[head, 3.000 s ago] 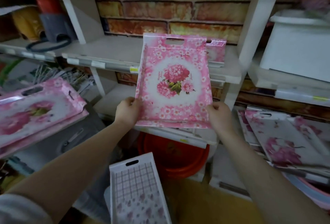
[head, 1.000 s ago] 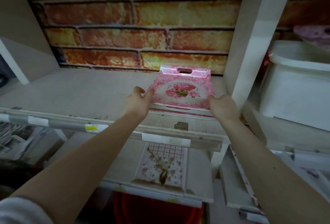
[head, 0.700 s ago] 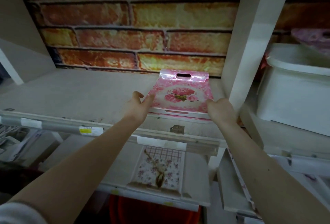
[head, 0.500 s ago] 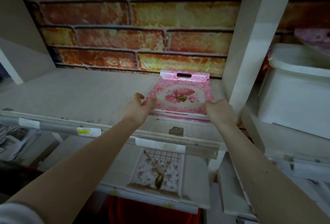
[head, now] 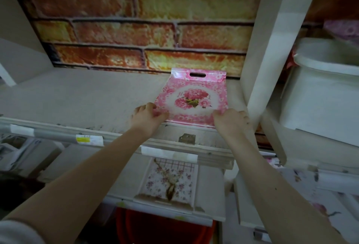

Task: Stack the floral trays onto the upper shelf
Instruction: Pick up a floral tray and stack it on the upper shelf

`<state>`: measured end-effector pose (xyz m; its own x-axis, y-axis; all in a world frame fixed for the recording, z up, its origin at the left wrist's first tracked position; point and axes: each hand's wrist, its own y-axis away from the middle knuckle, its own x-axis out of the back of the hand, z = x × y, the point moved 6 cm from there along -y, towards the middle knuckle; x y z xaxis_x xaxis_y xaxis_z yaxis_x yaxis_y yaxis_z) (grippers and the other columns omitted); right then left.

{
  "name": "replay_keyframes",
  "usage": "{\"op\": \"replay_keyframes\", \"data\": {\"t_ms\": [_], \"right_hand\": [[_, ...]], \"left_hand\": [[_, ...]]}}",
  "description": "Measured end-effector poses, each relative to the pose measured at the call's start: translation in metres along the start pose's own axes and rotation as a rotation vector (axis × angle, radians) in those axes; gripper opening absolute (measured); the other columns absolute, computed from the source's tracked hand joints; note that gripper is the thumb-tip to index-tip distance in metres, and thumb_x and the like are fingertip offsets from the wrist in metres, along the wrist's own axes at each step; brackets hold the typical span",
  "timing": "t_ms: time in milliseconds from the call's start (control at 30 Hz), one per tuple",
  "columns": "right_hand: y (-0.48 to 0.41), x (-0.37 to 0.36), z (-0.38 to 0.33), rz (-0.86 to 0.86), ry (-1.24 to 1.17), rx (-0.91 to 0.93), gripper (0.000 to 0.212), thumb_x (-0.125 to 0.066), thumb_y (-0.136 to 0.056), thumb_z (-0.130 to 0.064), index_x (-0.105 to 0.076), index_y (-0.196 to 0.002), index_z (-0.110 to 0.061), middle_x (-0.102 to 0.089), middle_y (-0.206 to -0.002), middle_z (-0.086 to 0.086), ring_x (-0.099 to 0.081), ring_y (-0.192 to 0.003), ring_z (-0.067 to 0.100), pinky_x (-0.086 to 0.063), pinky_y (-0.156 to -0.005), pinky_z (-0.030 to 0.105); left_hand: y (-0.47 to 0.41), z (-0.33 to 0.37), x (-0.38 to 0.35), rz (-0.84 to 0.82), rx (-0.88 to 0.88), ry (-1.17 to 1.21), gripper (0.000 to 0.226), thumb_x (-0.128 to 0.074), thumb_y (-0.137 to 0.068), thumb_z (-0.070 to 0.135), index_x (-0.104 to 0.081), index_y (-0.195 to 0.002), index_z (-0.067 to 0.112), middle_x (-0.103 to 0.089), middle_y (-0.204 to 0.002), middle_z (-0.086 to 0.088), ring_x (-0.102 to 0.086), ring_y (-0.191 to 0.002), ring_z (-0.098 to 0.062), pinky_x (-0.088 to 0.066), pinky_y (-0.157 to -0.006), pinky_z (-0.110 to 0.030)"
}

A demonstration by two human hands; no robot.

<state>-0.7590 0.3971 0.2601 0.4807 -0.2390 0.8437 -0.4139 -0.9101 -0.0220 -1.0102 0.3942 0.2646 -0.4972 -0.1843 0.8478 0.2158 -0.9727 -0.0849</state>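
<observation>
Our left hand [head: 148,117] and right hand [head: 231,122] each pinch a near corner of the pink floral tray [head: 192,98], which lies on the upper shelf [head: 87,98]. We judge it light, stiff and slick, best held by its rim.

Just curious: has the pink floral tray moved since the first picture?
Yes. The pink floral tray went from upright in front of the upper shelf to lying on it, handle end by the brick wall.

floral tray [head: 192,98] on upper shelf [head: 77,98], bin [head: 322,92] right, another tray [head: 171,181] below
</observation>
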Motion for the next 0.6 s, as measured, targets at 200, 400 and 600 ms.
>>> {"op": "replay_keyframes", "data": {"t_ms": [200, 400, 600], "right_hand": [[0.004, 0.002, 0.002, 0.031, -0.03, 0.02, 0.052, -0.04, -0.09, -0.041, -0.058, -0.12, -0.003, -0.046, -0.131, 0.022, -0.041, -0.122, 0.04, -0.032, -0.103, 0.043], [0.017, 0.014, 0.006, 0.067, -0.03, 0.078, 0.052, -0.041, -0.09, -0.045, -0.058, -0.115, -0.002, -0.048, -0.125, 0.021, -0.044, -0.116, 0.039, -0.035, -0.098, 0.042], [0.044, 0.031, 0.008, 0.058, -0.078, 0.09, 0.049, -0.04, -0.09, -0.043, -0.059, -0.113, -0.004, -0.048, -0.124, 0.02, -0.045, -0.116, 0.038, -0.038, -0.096, 0.042]], "left_hand": [[0.008, -0.004, -0.005, 0.02, 0.008, -0.027, 0.055, -0.046, -0.088, 0.056, -0.048, -0.127, 0.017, -0.05, -0.134, -0.01, -0.039, -0.127, -0.031, -0.028, -0.104, -0.043], [0.023, -0.001, 0.005, 0.095, -0.06, -0.002, 0.05, -0.046, -0.092, 0.048, -0.049, -0.126, 0.012, -0.05, -0.134, -0.012, -0.039, -0.127, -0.03, -0.03, -0.104, -0.041], [0.051, 0.007, 0.024, 0.132, -0.13, 0.015, 0.046, -0.049, -0.092, 0.042, -0.048, -0.127, 0.012, -0.051, -0.132, -0.012, -0.041, -0.126, -0.031, -0.033, -0.102, -0.041]]}}
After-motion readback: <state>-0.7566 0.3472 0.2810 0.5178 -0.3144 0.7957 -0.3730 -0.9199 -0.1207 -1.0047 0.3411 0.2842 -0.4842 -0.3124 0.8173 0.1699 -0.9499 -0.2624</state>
